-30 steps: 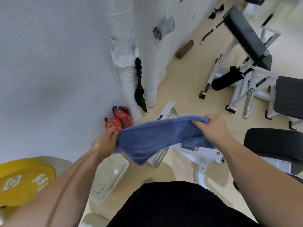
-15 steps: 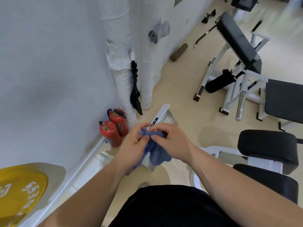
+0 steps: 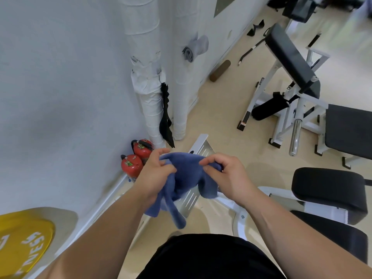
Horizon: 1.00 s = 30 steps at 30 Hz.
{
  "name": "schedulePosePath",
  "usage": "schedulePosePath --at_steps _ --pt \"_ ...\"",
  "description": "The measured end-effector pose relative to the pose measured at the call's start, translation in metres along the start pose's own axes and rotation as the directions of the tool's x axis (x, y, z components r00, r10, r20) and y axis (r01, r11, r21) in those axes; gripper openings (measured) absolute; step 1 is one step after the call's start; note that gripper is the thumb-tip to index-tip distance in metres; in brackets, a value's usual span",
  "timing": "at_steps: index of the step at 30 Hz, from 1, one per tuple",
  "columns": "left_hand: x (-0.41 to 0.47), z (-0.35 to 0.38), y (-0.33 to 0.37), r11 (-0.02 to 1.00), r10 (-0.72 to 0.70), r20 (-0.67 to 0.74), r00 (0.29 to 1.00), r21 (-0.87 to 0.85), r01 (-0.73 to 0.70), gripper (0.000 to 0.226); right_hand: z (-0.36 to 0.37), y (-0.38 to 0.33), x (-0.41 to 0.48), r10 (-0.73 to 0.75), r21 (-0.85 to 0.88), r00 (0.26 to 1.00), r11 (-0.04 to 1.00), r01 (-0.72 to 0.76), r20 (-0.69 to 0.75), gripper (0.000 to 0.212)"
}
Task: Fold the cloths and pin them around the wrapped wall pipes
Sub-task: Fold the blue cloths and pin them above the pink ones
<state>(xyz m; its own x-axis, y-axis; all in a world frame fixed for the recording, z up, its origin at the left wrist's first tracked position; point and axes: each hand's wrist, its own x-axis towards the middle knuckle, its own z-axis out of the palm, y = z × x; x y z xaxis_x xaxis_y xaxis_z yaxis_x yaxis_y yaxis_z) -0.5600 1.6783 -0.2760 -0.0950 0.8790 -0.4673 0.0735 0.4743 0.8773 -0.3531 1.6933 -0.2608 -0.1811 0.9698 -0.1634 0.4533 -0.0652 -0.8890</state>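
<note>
A blue cloth (image 3: pixel 186 178) hangs bunched between both my hands at chest height, its loose ends drooping below. My left hand (image 3: pixel 155 174) grips its left side and my right hand (image 3: pixel 225 176) pinches its right side. Two wall pipes wrapped in white stand ahead: the nearer pipe (image 3: pixel 148 81) with a black cloth (image 3: pixel 166 115) hanging on it, and the farther pipe (image 3: pixel 181 77). A rolled grey cloth (image 3: pixel 195 47) sits fixed on the wall beyond them.
Two red fire extinguishers (image 3: pixel 136 158) stand at the wall's foot. A metal footplate (image 3: pixel 199 150) of a white machine lies under my hands. A yellow weight plate (image 3: pixel 22 242) is at the lower left. Black padded benches (image 3: pixel 291 57) fill the right; a brown roller (image 3: pixel 219 70) lies on the floor.
The cloth was stretched wide between my hands, then my hands came together and bunched it. Now they have drawn a little apart again, with the cloth hanging doubled.
</note>
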Motion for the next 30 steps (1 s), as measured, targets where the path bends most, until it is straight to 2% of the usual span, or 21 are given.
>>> schedulePosePath --at_steps 5,8,12,14,18,21,23,24,26,30 --pt "-0.015 0.021 0.023 0.954 0.061 0.192 0.980 -0.299 -0.001 0.045 0.014 -0.009 -0.003 -0.042 0.171 0.998 0.985 0.034 0.038 0.040" --pt "-0.018 0.029 0.028 0.939 0.155 0.178 0.972 -0.332 -0.089 0.052 0.016 -0.013 -0.003 -0.060 0.296 0.998 0.954 0.049 0.027 0.043" --pt "-0.019 0.023 0.027 0.949 0.230 0.220 0.948 -0.266 -0.168 0.066 0.009 -0.012 0.001 -0.047 0.331 0.998 0.943 0.029 0.048 0.035" --pt "-0.021 0.022 0.026 0.953 0.241 0.231 0.943 -0.241 -0.184 0.065 0.010 -0.011 0.002 -0.046 0.305 0.999 0.952 0.038 0.020 0.029" --pt "-0.025 0.022 0.023 0.959 0.259 0.155 0.953 -0.162 -0.234 0.052 0.018 -0.011 0.002 -0.047 0.270 0.997 0.961 0.063 -0.067 0.020" --pt "-0.022 0.018 0.016 0.969 0.237 0.092 0.967 0.044 -0.242 0.033 0.018 -0.011 0.003 -0.008 0.283 0.993 0.958 0.041 -0.118 0.019" --pt "-0.019 0.012 0.008 0.961 0.198 0.140 0.970 0.168 -0.220 0.009 0.014 -0.012 0.006 0.039 0.329 0.991 0.944 0.006 -0.130 0.021" --pt "-0.018 0.010 0.003 0.961 0.168 0.168 0.971 0.193 -0.199 0.015 0.011 -0.012 0.007 0.051 0.335 0.989 0.942 -0.002 -0.138 0.022" --pt "-0.017 0.007 -0.004 0.971 0.134 0.163 0.978 0.175 -0.162 0.019 0.008 -0.012 0.009 0.064 0.346 0.986 0.938 -0.007 -0.151 0.022" --pt "-0.017 0.008 -0.008 0.983 0.175 -0.017 0.984 0.064 -0.174 0.019 0.007 -0.009 0.011 0.137 0.352 0.979 0.933 -0.076 -0.153 0.017"
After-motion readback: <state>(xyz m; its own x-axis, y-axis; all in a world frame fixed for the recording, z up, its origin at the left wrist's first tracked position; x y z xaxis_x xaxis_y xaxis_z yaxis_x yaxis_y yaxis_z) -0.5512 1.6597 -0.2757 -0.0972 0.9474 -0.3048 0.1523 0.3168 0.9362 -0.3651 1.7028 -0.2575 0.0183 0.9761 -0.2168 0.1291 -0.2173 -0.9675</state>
